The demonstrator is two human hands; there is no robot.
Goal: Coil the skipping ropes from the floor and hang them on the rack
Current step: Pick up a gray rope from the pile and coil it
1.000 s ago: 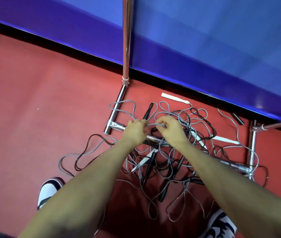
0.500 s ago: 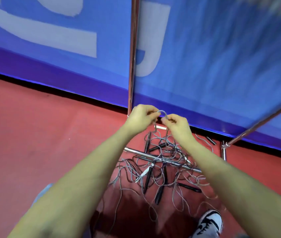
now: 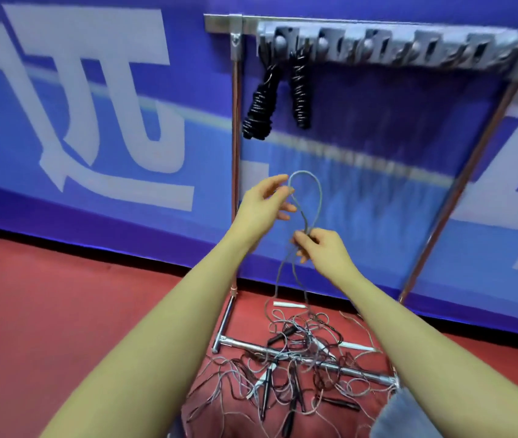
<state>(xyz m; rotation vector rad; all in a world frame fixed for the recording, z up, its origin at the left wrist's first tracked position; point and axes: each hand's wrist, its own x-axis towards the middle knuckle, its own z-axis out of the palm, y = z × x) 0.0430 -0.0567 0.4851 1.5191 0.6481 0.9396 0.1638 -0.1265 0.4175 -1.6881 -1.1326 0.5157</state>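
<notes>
Hanging in the air, the grey rope [image 3: 311, 197] makes a tall loop so its two long ends can slide free of the pile of ropes [image 3: 298, 368] on the floor. The right hand [image 3: 320, 248] pinches the loop's bottom. The left hand [image 3: 264, 207], fingers loose, seems to touch its top. Above, the rack [image 3: 377, 42] waits with two black coiled ropes [image 3: 279, 96].
</notes>
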